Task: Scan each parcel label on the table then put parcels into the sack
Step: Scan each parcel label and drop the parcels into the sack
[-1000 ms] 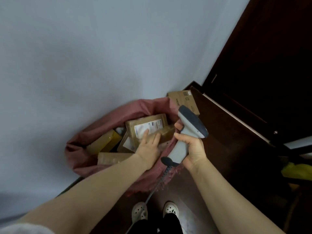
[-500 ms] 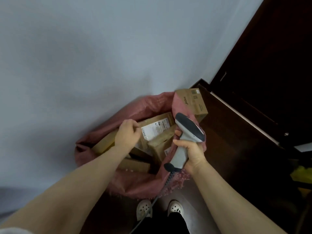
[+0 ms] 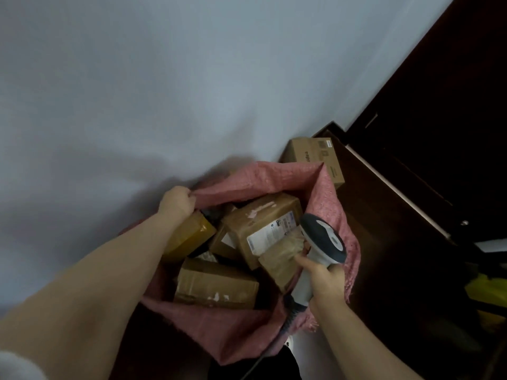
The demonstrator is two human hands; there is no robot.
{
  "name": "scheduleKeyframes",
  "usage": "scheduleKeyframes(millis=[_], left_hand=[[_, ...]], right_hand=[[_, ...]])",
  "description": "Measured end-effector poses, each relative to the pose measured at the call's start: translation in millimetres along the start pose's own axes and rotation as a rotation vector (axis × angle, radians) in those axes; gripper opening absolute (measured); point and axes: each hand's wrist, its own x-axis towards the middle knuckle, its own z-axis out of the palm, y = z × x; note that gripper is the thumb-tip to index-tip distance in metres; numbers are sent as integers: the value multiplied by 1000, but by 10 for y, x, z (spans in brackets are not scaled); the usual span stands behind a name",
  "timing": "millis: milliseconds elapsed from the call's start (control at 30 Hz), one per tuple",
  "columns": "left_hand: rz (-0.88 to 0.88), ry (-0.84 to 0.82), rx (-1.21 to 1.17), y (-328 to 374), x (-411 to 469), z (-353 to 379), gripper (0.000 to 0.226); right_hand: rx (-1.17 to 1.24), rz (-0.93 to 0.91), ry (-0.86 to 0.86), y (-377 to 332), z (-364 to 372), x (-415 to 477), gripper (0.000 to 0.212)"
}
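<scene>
My left hand [image 3: 177,202] grips the far rim of the sack [image 3: 247,335], at about 10 o'clock of its mouth. The fingers are curled round the pink cloth and pull it up. My right hand [image 3: 327,282] is at 4 o'clock, wrapped round the handle of the scanner [image 3: 325,239]. The scanner head points into the sack, very near the big parcel [image 3: 264,223] in the middle, whose label [image 3: 274,231] faces up. Whether they touch, I cannot tell.

More parcels lie inside: a yellow parcel [image 3: 189,234] at 9 o'clock under my left wrist, a flat parcel [image 3: 216,287] at 6 o'clock, and a small parcel [image 3: 281,259] just beside the scanner. One box [image 3: 312,157] stands outside at 1 o'clock, against the wall [image 3: 137,78]. The table is not in view.

I think the step is to hold the mouth open and settle the load. To do it well, I should lift the rim straight up and not toward me. Then the parcels slide down and do not tip out at 6 o'clock, where the rim hangs low. The cable [image 3: 288,314] crosses the rim near 5 o'clock. I should hold it out of the mouth, or a parcel may trap it.
</scene>
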Motion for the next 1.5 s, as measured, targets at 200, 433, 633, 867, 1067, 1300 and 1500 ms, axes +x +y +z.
scheduleKeyframes(millis=[200, 433, 633, 867, 1067, 1300, 1500], left_hand=[[99, 387, -152, 346, -6, -686, 32], [-84, 615, -377, 311, -199, -653, 32], [-80, 257, -365, 338, -453, -298, 44], [34, 266, -96, 625, -935, 7, 85], [93, 79, -31, 845, -1187, 226, 88], [178, -81, 82, 883, -1382, 515, 82], [43, -152, -36, 886, -1265, 835, 97]], right_hand=[[-133, -238, -188, -321, 391, -140, 32], [-139, -275, -206, -531, 394, 90, 33], [-52, -111, -87, -283, -73, 108, 26], [5, -82, -79, -236, -360, -11, 39], [37, -23, -65, -141, -524, -74, 33], [30, 14, -82, -23, -668, -134, 29], [145, 103, -14, 188, -763, 38, 67]])
